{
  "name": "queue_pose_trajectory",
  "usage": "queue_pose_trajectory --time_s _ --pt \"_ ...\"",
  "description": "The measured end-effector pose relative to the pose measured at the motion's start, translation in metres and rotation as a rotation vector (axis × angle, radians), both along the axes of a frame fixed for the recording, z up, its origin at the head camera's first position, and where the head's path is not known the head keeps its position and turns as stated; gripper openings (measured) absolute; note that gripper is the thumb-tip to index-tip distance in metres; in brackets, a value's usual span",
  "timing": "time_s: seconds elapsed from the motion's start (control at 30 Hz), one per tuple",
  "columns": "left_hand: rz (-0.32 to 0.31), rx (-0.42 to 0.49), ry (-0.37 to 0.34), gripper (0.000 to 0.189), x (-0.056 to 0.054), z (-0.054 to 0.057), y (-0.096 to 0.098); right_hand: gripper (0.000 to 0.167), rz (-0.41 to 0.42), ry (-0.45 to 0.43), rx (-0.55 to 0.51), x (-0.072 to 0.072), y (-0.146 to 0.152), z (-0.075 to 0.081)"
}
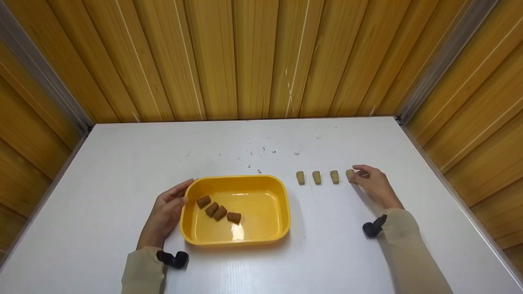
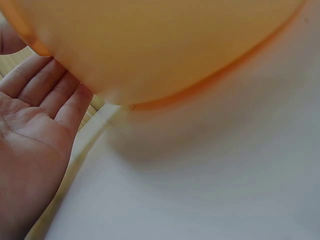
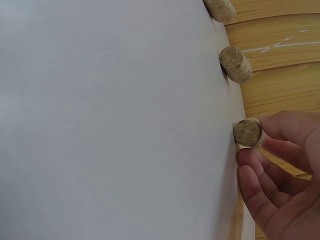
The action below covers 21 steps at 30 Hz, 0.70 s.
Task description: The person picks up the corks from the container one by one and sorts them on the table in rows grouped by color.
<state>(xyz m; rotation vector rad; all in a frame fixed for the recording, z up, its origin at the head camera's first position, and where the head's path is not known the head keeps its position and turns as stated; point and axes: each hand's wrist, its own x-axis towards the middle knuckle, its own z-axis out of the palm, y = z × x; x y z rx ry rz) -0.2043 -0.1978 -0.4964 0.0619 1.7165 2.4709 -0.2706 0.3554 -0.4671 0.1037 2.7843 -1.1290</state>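
A yellow plastic tray [image 1: 235, 242] stands on the table, left of centre in the head view. My left hand [image 1: 165, 212] grips its left rim, the thumb at the edge and the fingers against the outer wall [image 2: 175, 50]. Several dark brown cork-like pieces [image 1: 234, 217] lie inside the tray. To its right, several light cork stoppers form a row, the leftmost cork [image 1: 300, 177] nearest the tray. At the row's right end, my right hand [image 1: 375, 185] pinches a cork [image 3: 248, 132] between thumb and finger. That cork stands upright or nearly so; its contact with the table is hard to tell.
The white table [image 1: 245, 269] carries small dark marks [image 1: 263, 150] behind the tray. Wood-patterned panels [image 1: 253, 61] enclose it at the back and both sides. A black wrist device [image 1: 173, 259] sits at each sleeve.
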Motion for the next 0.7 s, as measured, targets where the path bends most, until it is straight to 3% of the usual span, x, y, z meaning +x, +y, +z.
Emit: queue_pose_trajectory --time_s 0.7 --pt "0.025 -0.01 -0.028 0.054 -0.0008 0.0012 0.0008 0.061 0.003 0.019 0.008 0.0006 0.0003 0.0009"
